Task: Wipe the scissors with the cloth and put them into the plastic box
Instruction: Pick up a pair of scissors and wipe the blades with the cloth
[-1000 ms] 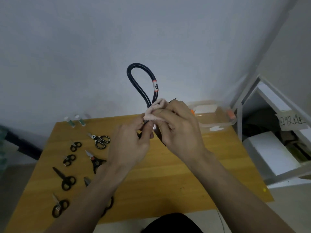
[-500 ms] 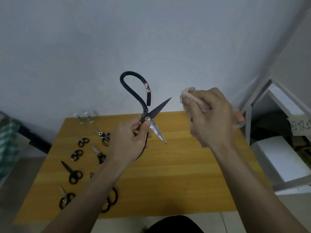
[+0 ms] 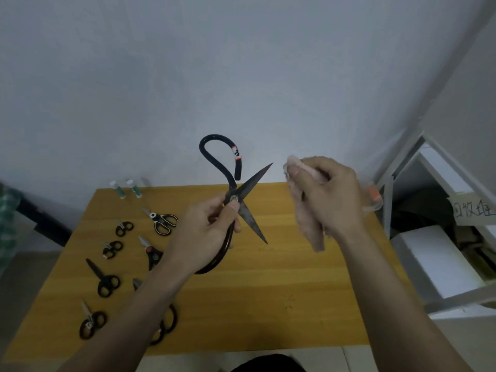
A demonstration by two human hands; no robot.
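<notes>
My left hand (image 3: 205, 229) holds a large pair of black scissors (image 3: 248, 183) at the pivot, raised above the wooden table (image 3: 268, 304). The blades are spread apart, one pointing up right, one down right, and a long looped handle rises above my fingers. My right hand (image 3: 328, 197) grips a crumpled pink cloth (image 3: 308, 229) a short way right of the blades, not touching them. The plastic box (image 3: 374, 198) with an orange clip shows only as a sliver behind my right hand.
Several smaller black scissors (image 3: 106, 280) lie on the left part of the table, and two small green-and-white tubes (image 3: 126, 189) stand at its back left corner. A white metal shelf (image 3: 442, 237) with boxes stands to the right. A pale wall is behind.
My right hand has pulled the cloth off the scissors and moved right. The blades now stand spread and uncovered, and my left hand has lowered the scissors slightly.
</notes>
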